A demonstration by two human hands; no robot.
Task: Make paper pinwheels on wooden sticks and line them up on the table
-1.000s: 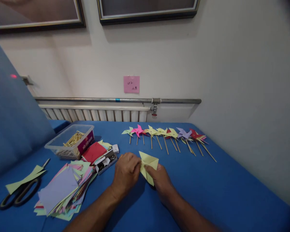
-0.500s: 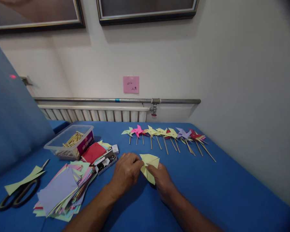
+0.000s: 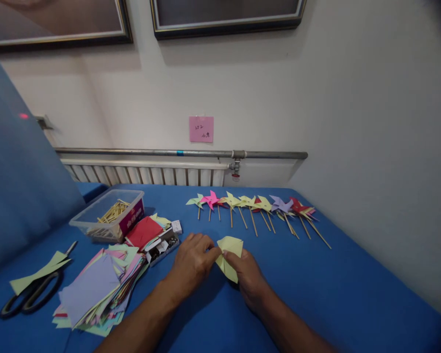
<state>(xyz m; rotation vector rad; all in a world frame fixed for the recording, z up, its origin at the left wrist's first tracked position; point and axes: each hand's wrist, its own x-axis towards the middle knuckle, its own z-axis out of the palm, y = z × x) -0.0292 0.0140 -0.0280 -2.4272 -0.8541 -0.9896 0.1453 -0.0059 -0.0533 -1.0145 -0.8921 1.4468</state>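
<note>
Both my hands pinch one pale yellow folded paper (image 3: 231,248) over the blue table (image 3: 353,289). My left hand (image 3: 193,262) grips its left edge with thumb and fingertips. My right hand (image 3: 248,277) holds its lower right part from below, and the fingers hide some of the paper. Behind the paper lies a row of several finished paper pinwheels (image 3: 257,206) on wooden sticks, in yellow, pink, red and purple.
A stack of coloured paper squares (image 3: 95,289) lies at the left, with black scissors (image 3: 29,294) and a yellow paper scrap beside it. A clear tub of wooden sticks (image 3: 108,215), a red paper pad and a small box of pins (image 3: 161,245) stand behind. A radiator lines the wall.
The yellow paper has been folded smaller and flatter between my fingers. Both hands stay in nearly the same spot.
</note>
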